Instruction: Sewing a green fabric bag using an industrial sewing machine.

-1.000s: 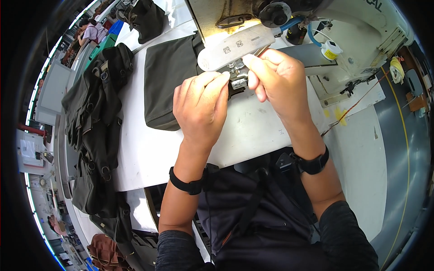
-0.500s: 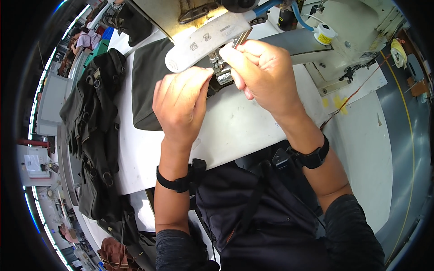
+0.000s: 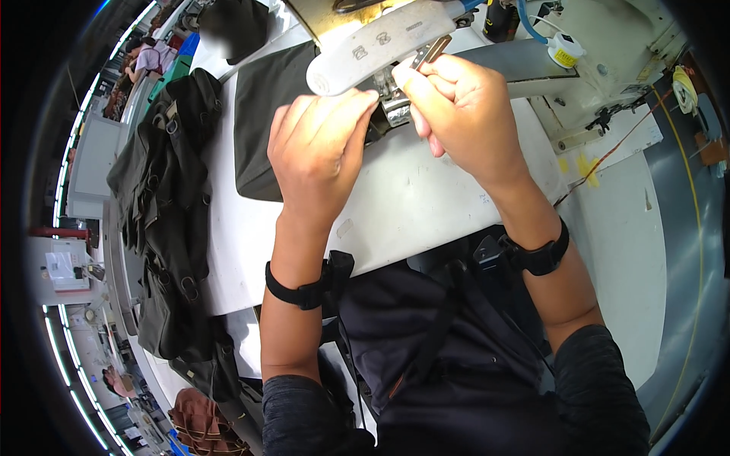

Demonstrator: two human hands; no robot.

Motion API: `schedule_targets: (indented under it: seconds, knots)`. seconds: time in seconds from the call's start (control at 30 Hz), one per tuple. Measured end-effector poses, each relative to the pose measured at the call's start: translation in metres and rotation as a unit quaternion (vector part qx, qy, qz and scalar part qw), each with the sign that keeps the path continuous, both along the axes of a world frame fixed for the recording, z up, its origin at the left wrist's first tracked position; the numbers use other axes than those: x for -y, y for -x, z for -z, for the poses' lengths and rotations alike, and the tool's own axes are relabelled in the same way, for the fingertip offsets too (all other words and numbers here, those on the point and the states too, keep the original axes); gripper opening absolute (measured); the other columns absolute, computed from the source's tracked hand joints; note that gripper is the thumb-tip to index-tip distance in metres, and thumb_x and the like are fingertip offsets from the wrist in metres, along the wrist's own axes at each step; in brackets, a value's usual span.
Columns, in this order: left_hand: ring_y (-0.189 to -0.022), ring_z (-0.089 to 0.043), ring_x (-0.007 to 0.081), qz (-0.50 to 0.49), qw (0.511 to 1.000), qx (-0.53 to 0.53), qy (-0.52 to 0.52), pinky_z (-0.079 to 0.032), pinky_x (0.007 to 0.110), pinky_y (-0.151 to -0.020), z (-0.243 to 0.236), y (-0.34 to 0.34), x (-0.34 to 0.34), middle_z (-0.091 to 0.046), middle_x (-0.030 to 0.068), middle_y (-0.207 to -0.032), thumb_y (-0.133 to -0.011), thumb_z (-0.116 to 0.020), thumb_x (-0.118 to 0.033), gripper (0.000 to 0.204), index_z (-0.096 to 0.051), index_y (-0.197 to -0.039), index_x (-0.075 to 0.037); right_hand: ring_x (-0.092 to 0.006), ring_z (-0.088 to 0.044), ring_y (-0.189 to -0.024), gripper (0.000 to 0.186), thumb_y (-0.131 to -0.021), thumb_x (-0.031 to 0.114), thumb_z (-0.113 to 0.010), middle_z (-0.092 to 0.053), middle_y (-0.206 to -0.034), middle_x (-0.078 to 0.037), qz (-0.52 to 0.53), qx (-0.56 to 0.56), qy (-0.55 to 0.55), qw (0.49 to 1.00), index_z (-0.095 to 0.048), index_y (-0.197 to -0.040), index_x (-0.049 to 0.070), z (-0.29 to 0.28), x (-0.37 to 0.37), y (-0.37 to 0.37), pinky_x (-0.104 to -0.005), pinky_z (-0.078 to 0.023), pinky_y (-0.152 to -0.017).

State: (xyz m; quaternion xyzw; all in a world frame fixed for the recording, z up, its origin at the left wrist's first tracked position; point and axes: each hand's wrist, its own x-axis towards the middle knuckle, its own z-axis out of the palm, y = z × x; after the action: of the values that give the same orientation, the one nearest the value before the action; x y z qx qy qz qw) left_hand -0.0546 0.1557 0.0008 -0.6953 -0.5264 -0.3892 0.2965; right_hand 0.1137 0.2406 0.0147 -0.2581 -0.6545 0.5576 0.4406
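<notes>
My left hand (image 3: 315, 148) is pinched at the left of the sewing machine's silver needle and foot mechanism (image 3: 395, 107), holding something too small to make out. My right hand (image 3: 468, 121) grips a slim metal tool (image 3: 430, 50), its end sticking up past my fingers, with my fingertips just right of the needle. Over both sets of fingertips is the machine's pale elongated light housing (image 3: 365, 45). A dark olive fabric bag piece (image 3: 258, 129) lies beneath the machine and left hand, on the white worktable (image 3: 411, 197).
A long heap of olive bags (image 3: 160, 213) hangs along the left side; brown fabric (image 3: 198, 422) is below it. Another dark bag (image 3: 232, 26) sits at the back. The machine body (image 3: 623, 53), an oil-cup-like white fitting (image 3: 563, 49) and cords are right. Co-workers (image 3: 144, 61) are at far left.
Both hands stay at the needle area, shifting slightly with the moving view. More of the metal tool now shows above my right fingers.
</notes>
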Motion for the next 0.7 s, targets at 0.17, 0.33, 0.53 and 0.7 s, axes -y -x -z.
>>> schedule_targets:
  seconds: [0.17,0.33,0.53,0.7]
  knots:
    - [-0.079,-0.066,0.0186,0.008,1.0,-0.011,-0.008,-0.044,0.032,-0.068,0.0,0.003,-0.003,-0.075,0.0024,-0.091,-0.079,-0.082,-0.003,0.019,-0.077,-0.095,-0.009,-0.0074,-0.053,-0.041,0.025,-0.1,0.018,-0.064,-0.06,-0.055,-0.003,-0.004,0.005,-0.007,1.0,-0.066,-0.085,-0.002,0.0,-0.001,0.001,-0.0253,-0.042,-0.041]
    - [-0.079,-0.066,0.0177,0.014,1.0,0.001,-0.011,-0.044,0.032,-0.068,0.002,0.005,-0.003,-0.076,0.0014,-0.091,-0.079,-0.082,-0.004,0.018,-0.077,-0.095,-0.01,-0.0076,-0.052,-0.041,0.024,-0.1,0.018,-0.064,-0.06,-0.055,-0.003,-0.008,0.011,-0.013,1.0,-0.067,-0.086,-0.002,0.001,-0.001,-0.001,-0.0253,-0.041,-0.041]
    - [-0.081,-0.067,0.0191,0.021,0.999,0.026,0.0,-0.047,0.032,-0.07,0.002,0.003,-0.002,-0.076,0.0018,-0.093,-0.08,-0.081,-0.005,0.016,-0.077,-0.095,-0.01,-0.0077,-0.052,-0.041,0.022,-0.1,0.017,-0.064,-0.061,-0.056,-0.003,-0.01,0.012,-0.006,1.0,-0.067,-0.089,-0.002,0.0,-0.001,0.0,-0.0254,-0.041,-0.041]
    - [-0.098,-0.069,0.0264,-0.041,0.996,-0.003,0.082,-0.053,0.036,-0.085,0.0,0.007,0.023,-0.075,0.0083,-0.11,-0.084,-0.08,-0.007,0.025,-0.076,-0.108,-0.006,-0.0076,-0.053,-0.042,0.025,-0.1,0.018,-0.063,-0.06,-0.056,-0.003,-0.02,-0.005,0.017,1.0,-0.065,-0.084,-0.001,0.0,-0.002,0.0,-0.0253,-0.043,-0.041]
